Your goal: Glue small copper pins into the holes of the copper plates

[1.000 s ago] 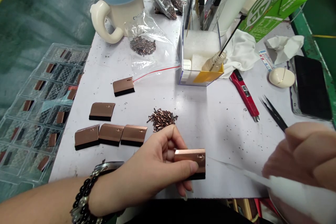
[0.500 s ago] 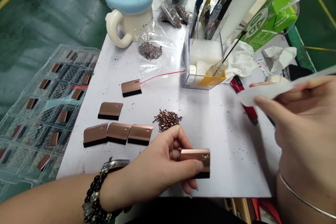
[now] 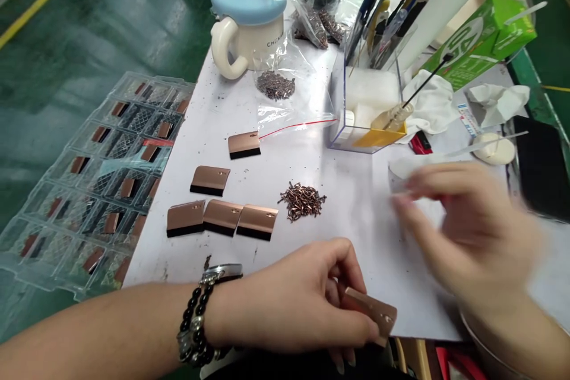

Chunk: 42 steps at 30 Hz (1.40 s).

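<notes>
My left hand (image 3: 307, 303) grips a small copper-coloured metal plate (image 3: 376, 312) between thumb and fingers at the table's front edge. The plate is tilted, with a small hole near one corner. My right hand (image 3: 472, 231) is smeared by motion, its thumb and forefinger near each other; whether anything is between them is unclear. Just behind its fingers lies a thin, whitish plastic strip-like tool (image 3: 463, 149), partly hidden. Similar plates with black lower edges lie to the left, among them one plate (image 3: 257, 221) beside a pile of small copper-coloured screws (image 3: 303, 200).
A clear compartment tray (image 3: 129, 160) with more plates is at left. Behind stand a lidded mug (image 3: 256, 41), a bag of screws (image 3: 276, 84), a clear tool holder (image 3: 369, 107) and a green carton (image 3: 485, 35). A black phone (image 3: 543, 166) lies at right.
My right hand has come down and inward, and the whitish tool now lies behind its fingers. The plate in my left hand has tilted and moved toward the table edge. The view has shifted.
</notes>
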{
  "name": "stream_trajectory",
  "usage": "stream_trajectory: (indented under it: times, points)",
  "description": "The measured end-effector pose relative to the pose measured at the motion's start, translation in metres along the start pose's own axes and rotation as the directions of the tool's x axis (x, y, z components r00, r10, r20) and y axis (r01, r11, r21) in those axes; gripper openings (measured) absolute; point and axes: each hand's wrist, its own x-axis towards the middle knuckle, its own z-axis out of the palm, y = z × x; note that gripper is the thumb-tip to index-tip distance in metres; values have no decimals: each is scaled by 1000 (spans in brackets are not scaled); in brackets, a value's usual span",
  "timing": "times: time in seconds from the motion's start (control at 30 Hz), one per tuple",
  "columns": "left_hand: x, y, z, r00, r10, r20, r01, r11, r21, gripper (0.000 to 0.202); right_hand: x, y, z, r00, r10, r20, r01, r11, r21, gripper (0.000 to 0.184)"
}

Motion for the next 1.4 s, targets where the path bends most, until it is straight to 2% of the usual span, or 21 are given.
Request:
stream_trajectory:
  times: [0.07, 0.13, 0.27, 0.43, 0.63, 0.7, 0.77, 0.87, 0.97, 1.07, 1.13, 1.2, 1.33, 1.4]
  points:
    - [1, 1, -1, 999, -8, 32, 7, 998, 55, 31, -1, -8, 19, 982, -44, 183, 41, 999, 22, 17]
    - [1, 2, -2, 999, -15, 36, 11, 993, 117, 29, 0, -8, 36, 964, -35, 263, 32, 999, 18, 18]
    - [2, 4, -1, 999, -32, 24, 29, 991, 134, 30, 3, 0, 51, 972, 8, 234, -9, 1000, 7, 16]
    - [3, 2, -1, 997, -73, 22, 69, 989, 133, 30, 3, 0, 56, 978, 12, 209, -9, 1000, -16, 9]
    - [6, 4, -2, 998, -59, 25, 55, 990, 133, 28, 2, -3, 59, 985, 7, 175, -1, 999, -37, 7]
    - [5, 5, -2, 998, -50, 32, 45, 990, 130, 29, 3, -5, 55, 984, 25, 177, -27, 1000, 12, 8]
    - [3, 7, -2, 999, -30, 17, 28, 992, 121, 29, 5, -5, 48, 981, 61, 185, -86, 987, 133, 9]
    - [1, 9, -2, 1000, -6, -6, 7, 995, 104, 29, 5, -5, 35, 965, 169, 201, -239, 881, 408, 11]
    - [0, 11, -2, 1000, -3, -3, 3, 996, 92, 30, 5, -2, 27, 922, 276, 270, -386, 667, 637, 11]
    - [0, 12, -3, 1000, 3, -12, -2, 997, 74, 30, 6, -1, 23, 873, 326, 364, -483, 466, 741, 13]
    - [0, 12, -4, 1000, -1, -21, 2, 998, 66, 30, 7, -1, 22, 841, 361, 402, -525, 372, 765, 12]
    - [0, 13, -5, 1000, -10, -26, 12, 998, 64, 29, 7, -1, 21, 821, 378, 428, -551, 326, 768, 14]
    - [0, 13, -7, 999, -12, -35, 14, 998, 60, 29, 4, 0, 21, 819, 363, 443, -560, 345, 753, 12]
    - [0, 13, -8, 999, 10, -38, -8, 999, 32, 30, 3, 1, 20, 816, 359, 453, -564, 323, 760, 11]
